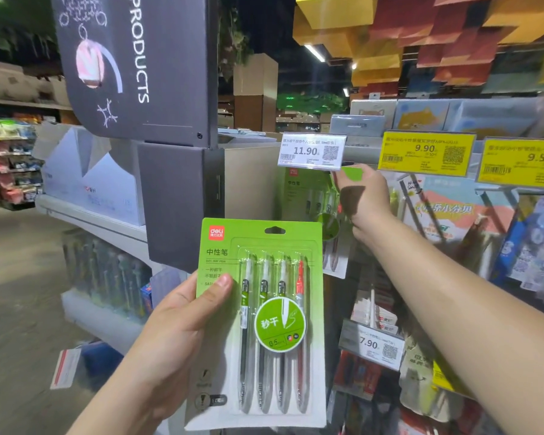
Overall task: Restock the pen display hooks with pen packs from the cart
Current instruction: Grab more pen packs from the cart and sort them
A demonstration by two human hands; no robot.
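The pen pack (pixel 259 321) in the left hand (pixel 176 321) looks light and fairly stiff, a flat green card with four pens under a clear blister that is probably slick, so the bare card edge is the sensible place to hold, leaving the hang slot at the top free for the hook. The thumb lies across the card's left edge on the front with the fingers hidden behind. The right hand (pixel 366 199) reaches to the display, pinching the green top of a hanging pack (pixel 308 196) just under the 11.90 price tag (pixel 311 151).
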